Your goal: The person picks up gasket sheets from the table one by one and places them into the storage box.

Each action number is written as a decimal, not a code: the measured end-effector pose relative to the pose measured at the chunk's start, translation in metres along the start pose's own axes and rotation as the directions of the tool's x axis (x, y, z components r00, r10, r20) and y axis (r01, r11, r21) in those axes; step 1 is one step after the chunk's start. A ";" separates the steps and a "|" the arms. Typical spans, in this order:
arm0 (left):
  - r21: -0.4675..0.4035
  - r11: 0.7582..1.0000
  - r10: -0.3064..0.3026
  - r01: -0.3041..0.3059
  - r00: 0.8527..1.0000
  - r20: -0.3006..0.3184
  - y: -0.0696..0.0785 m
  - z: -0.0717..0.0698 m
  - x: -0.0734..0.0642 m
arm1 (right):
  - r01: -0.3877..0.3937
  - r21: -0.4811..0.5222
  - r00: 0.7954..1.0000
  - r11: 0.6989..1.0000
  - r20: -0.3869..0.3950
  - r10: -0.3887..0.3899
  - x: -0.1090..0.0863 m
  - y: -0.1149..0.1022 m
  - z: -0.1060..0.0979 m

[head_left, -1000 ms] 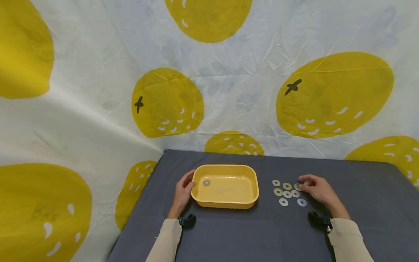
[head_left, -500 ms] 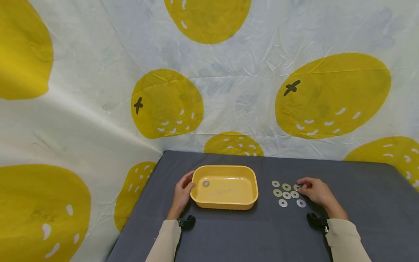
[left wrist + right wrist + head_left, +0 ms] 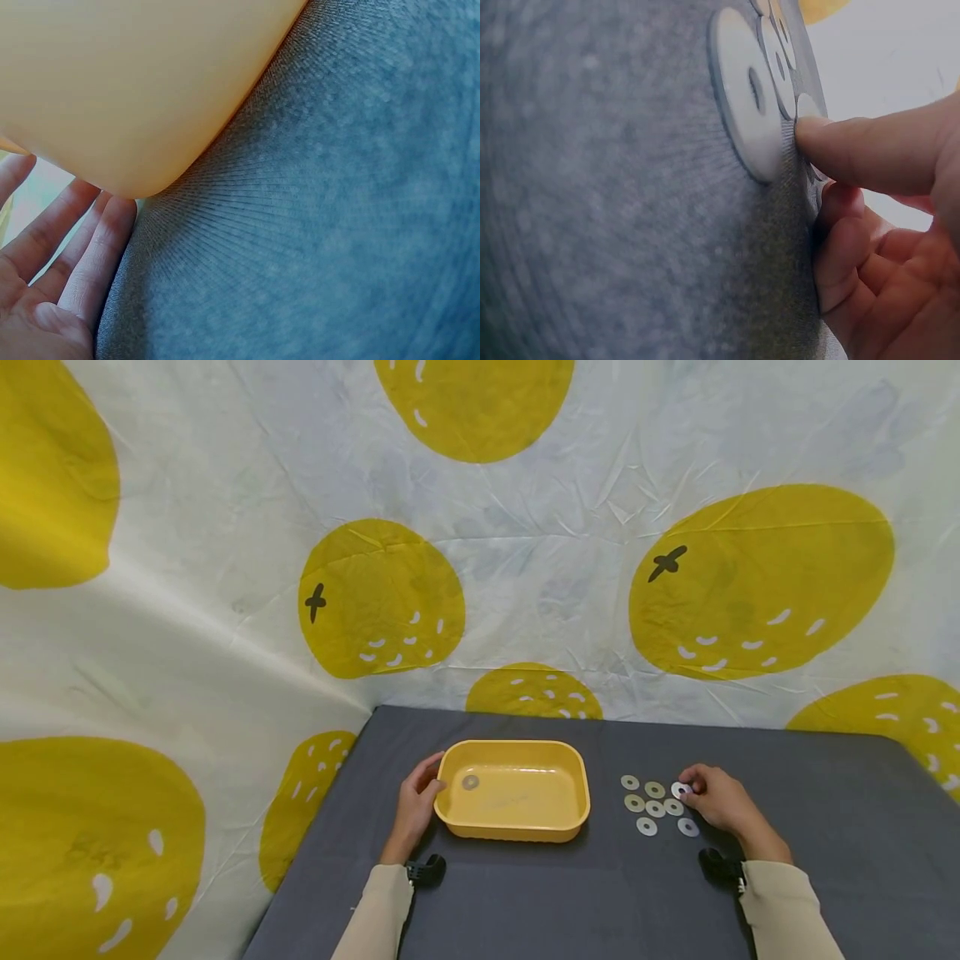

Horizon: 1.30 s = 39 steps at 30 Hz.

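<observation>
In the head view a yellow rectangular tray (image 3: 512, 832) stands on the dark cloth, one metal washer (image 3: 470, 782) lying inside at its left end. My left hand (image 3: 414, 802) rests against the tray's left side. The left wrist view has its fairly straight fingers (image 3: 97, 259) touching the outer wall (image 3: 135, 112). To the right of the tray, my right hand (image 3: 722, 799) pinches a bright washer (image 3: 677, 789) between thumb and finger, low at the cloth. Several flat washers (image 3: 655, 808) lie grouped beside it. In the right wrist view the thumb (image 3: 877, 146) covers part of the pinched washer.
A dark grey cloth (image 3: 555, 902) covers the table. Behind and to the left hangs a white sheet (image 3: 540, 593) printed with yellow fruit. One washer (image 3: 742, 97) lies near the right wrist camera, apart from the pinched one.
The washer at my right fingertips has tipped and looks brighter, with the fingers closed on it. My left hand and the tray stay together; the whole head view has shifted slightly.
</observation>
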<state>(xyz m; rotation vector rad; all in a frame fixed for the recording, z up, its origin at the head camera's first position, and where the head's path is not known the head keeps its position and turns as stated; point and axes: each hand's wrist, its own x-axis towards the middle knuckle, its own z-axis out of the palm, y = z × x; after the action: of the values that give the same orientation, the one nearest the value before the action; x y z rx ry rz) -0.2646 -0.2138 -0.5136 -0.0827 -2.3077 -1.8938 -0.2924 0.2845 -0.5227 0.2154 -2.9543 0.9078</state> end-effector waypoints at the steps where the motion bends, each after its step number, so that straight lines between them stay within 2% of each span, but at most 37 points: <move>1: -0.004 1.000 -0.002 0.002 1.000 -0.001 0.000 0.000 0.000 | 0.008 0.000 1.000 1.000 -0.007 -0.008 0.000 0.000 0.000; 5: -0.008 1.000 -0.004 0.004 1.000 -0.007 -0.002 0.001 -0.002 | 0.013 0.008 1.000 1.000 -0.019 -0.013 -0.002 0.002 0.002; 10: 0.007 1.000 -0.004 0.004 1.000 -0.018 -0.001 0.001 -0.003 | -0.008 0.035 1.000 0.999 -0.003 0.008 -0.004 0.002 0.001; 16: 0.022 1.000 -0.004 0.005 1.000 -0.021 -0.001 0.001 -0.003 | 0.004 0.038 1.000 0.999 0.015 -0.004 -0.006 0.002 0.000; 29: 0.012 1.000 -0.009 0.009 1.000 -0.012 -0.004 0.001 -0.002 | -0.081 0.139 0.996 0.987 0.054 0.074 -0.007 0.004 -0.004; 39: -0.003 1.000 -0.001 0.001 1.000 -0.008 -0.002 0.001 -0.001 | -0.086 0.168 0.996 0.982 0.031 0.082 -0.004 0.004 -0.004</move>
<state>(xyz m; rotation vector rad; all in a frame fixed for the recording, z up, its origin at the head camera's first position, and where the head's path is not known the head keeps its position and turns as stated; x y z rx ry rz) -0.2642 -0.2133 -0.5161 -0.0734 -2.3003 -1.8945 -0.2890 0.2906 -0.5216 0.1088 -2.9283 1.1772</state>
